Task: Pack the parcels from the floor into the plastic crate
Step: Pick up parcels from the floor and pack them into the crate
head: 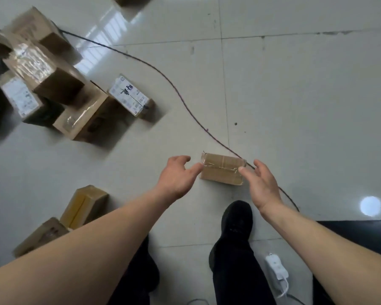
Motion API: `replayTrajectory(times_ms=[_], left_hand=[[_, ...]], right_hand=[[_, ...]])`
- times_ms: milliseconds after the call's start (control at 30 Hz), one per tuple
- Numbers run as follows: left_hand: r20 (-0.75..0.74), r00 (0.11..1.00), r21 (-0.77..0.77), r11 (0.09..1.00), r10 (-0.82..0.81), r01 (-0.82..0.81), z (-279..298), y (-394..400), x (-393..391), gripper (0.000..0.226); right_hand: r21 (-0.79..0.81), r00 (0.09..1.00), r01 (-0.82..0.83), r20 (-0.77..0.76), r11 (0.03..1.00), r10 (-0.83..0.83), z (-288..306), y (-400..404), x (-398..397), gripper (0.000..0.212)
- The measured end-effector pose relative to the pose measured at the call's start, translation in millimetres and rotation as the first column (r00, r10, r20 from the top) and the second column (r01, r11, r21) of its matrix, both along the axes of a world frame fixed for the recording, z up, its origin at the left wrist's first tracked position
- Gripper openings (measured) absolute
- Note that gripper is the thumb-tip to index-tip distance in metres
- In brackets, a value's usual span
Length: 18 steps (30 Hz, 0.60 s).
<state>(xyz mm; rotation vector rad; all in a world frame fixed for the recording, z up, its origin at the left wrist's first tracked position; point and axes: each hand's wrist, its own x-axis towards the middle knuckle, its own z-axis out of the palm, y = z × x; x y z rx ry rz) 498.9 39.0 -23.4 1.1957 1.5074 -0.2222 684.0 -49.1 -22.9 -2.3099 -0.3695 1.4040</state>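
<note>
A small taped cardboard parcel [221,169] lies on the tiled floor in front of my foot. My left hand [177,178] reaches toward its left end with fingers spread, the fingertips at the parcel's edge. My right hand [261,183] is at its right end, fingers straight and relaxed, close to the parcel's corner. Neither hand grips it. A heap of several cardboard parcels [46,71] sits at the upper left, one with a white label [129,95]. Two more parcels [83,205] lie at the lower left beside my left forearm. No plastic crate is in view.
A dark cable [163,73] curves across the floor from the heap and passes behind the small parcel. My black shoe [237,219] stands just below the parcel. A white adapter [276,268] lies at the lower right, next to a dark surface [359,230].
</note>
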Motion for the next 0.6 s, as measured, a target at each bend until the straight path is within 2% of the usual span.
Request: replayTrajectory(times_ms=[167,267,333,367,433,600], left_hand=[[0.045,0.998,-0.085,0.996,0.044,-0.04,-76.8,-11.8,27.3,0.06],[0.125,0.975,-0.181,0.97,0.186,-0.162,-90.4,-11.4,33.0,0.038],[0.101,0.944,-0.146,0.944,0.313,-0.297,-91.4,-5.1,24.5,0.037],[0.104,0.925,-0.125,0.928,0.365,-0.352,-90.6,-0.5,17.2,0.035],[0.114,0.89,-0.129,0.895,0.442,-0.428,-88.5,9.6,0.3,0.029],[-0.018,0.868,-0.181,0.852,0.497,-0.491,-102.6,18.3,-39.5,0.062]], right_hand=[[-0.025,1.0,0.017,-0.01,1.0,-0.018,-72.9,-1.0,-0.8,0.059],[-0.002,0.999,0.036,0.034,0.999,-0.036,-96.9,-2.5,-7.9,0.054],[0.013,0.997,0.038,0.072,0.999,-0.039,-94.5,2.7,-12.5,0.032],[0.021,0.996,0.057,0.067,0.998,-0.058,-91.6,6.2,-14.5,0.028],[0.051,0.992,0.122,0.012,0.991,-0.123,-92.2,14.7,-20.0,0.043],[-0.016,0.974,0.219,-0.046,0.976,-0.22,-109.1,26.7,-46.5,0.066]])
